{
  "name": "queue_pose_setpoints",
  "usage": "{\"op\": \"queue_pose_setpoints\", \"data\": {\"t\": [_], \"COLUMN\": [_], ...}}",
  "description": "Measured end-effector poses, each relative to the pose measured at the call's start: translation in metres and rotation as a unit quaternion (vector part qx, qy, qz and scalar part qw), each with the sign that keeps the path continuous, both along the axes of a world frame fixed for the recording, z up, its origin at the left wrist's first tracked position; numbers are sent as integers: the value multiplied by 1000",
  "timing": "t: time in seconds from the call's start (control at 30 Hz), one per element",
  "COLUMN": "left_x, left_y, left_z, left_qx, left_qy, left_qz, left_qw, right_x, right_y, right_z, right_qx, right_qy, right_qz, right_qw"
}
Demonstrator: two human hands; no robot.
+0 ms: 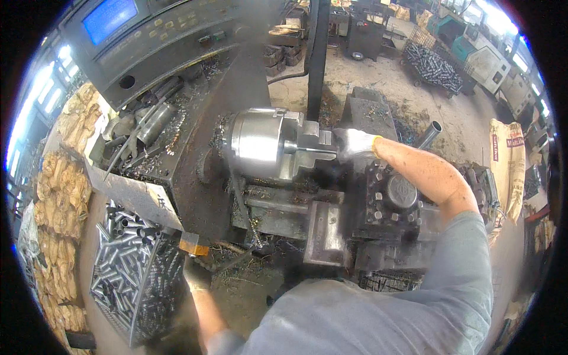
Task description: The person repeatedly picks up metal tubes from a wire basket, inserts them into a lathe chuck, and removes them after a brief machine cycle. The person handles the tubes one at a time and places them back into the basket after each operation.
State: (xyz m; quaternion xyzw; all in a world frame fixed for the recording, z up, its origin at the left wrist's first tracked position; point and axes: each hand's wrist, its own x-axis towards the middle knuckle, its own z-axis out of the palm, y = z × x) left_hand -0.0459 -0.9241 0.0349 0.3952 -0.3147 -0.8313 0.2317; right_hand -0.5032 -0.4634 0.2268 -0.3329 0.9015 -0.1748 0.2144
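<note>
At centre of the view, a silver three-jaw lathe chuck, round and polished, mounted on a dark grey lathe littered with metal swarf. Right hand, in a white knit glove with a yellow cuff, pressed against the front of the chuck, fingers closed around something at the chuck's mouth; the piece itself hidden by the glove, so cannot tell its shape. Just below the right forearm, a black square tool post studded with bolt heads. Beyond the forearm, a short grey steel tube standing tilted, open end up.

Lower left, left hand in a dark, grimy glove, down beside the lathe's front edge, just under a small orange-brown block; whether clenched or released cannot be told, nor whether touching the block. Just left of that hand, a wire mesh basket heaped with short shiny steel tubes.

Upper left, a grey control panel with a blue screen. Along the left rim, stacked tan sacks. At far right, a pale printed sack standing on the concrete floor.
</note>
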Motion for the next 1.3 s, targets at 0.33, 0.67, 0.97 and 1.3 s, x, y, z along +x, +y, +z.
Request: {"op": "queue_pose_setpoints", "data": {"t": [0.33, 0.67, 0.97, 1.3], "left_x": [2, -318, -361, 146], "left_y": [46, 102, 132, 223], "left_z": [66, 339, 339, -18], "left_qx": [-622, -875, -871, -399], "left_qy": [-290, -85, -122, -426], "left_qz": [91, -12, -11, -412], "left_qw": [722, 476, 475, 700], "right_x": [191, 363, 382, 390], "right_y": [74, 35, 64, -5], "right_z": [101, -5, -88, -134], "right_qx": [-296, -381, -295, -269], "right_qy": [214, -37, -165, -117], "right_qz": [-240, -253, -262, 59], "right_qw": [899, 889, 904, 954]}}
